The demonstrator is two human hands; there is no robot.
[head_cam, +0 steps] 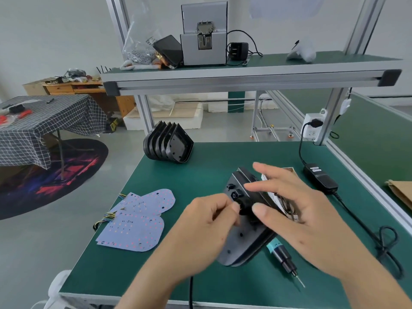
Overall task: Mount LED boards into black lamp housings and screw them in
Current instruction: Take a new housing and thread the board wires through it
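LED boards [136, 221] left of housing [243, 237]

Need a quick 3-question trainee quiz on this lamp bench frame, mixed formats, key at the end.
1. True or false: the LED boards lie to the left of the housing being handled.
2. Where does the electric screwdriver lie? A) on the upper shelf B) on the green mat, beside the housing C) in the right hand
3. Fill in: the spare housings stand nested at the mat's far ____ corner.

Key: 1 true; 2 B; 3 left.
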